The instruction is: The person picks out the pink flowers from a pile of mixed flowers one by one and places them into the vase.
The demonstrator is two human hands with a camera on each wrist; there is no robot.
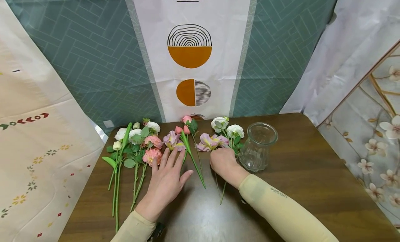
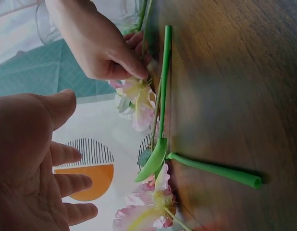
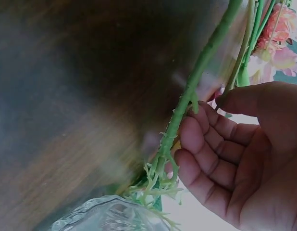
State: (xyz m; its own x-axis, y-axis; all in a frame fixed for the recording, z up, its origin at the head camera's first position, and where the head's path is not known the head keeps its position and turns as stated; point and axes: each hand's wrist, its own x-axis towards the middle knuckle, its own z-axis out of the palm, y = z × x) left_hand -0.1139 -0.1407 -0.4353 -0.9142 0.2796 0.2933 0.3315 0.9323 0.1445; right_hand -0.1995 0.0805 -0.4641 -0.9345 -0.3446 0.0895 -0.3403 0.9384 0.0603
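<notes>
In the head view my left hand (image 1: 165,181) is spread with straight fingers near a pink-and-yellow iris (image 1: 173,140), holding nothing. The left wrist view shows its fingers apart from the stems. My right hand (image 1: 225,163) curls close by a second iris (image 1: 210,142), thumb and fingertips appearing to pinch it just under the bloom; the exact contact is partly hidden. A thick green stem (image 3: 187,96) of the white flowers (image 1: 235,131) passes beside the curled fingers. Pink tulips (image 1: 186,130) on a green stem (image 2: 165,72) and a pink rose (image 1: 186,120) lie between the hands.
A clear glass vase (image 1: 257,148) stands upright right of my right hand. Left of my left hand lie white flowers (image 1: 135,136), coral-pink blooms (image 1: 152,156) and long green stems (image 1: 117,197). A patterned cloth (image 1: 190,68) hangs behind the brown wooden table (image 1: 312,186).
</notes>
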